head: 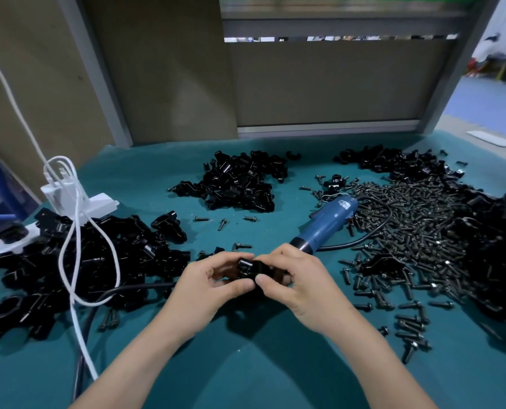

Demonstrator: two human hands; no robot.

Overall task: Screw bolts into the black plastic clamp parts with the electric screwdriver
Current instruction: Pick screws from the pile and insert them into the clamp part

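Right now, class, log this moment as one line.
left hand: grips clamp part | right hand: grips clamp part | screwdriver: lying on table

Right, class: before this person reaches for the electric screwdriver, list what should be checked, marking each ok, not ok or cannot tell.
1. Small black plastic clamp part held firmly: ok, left hand and right hand both grip it.
2. Bolt seated in its hole: cannot tell, fingers hide it.
3. Blue electric screwdriver near: ok, lying on the teal table mat just beyond the right hand.
4. A hand free for the tool: not ok.
5. Pile of loose black bolts nearby: ok, to the right.
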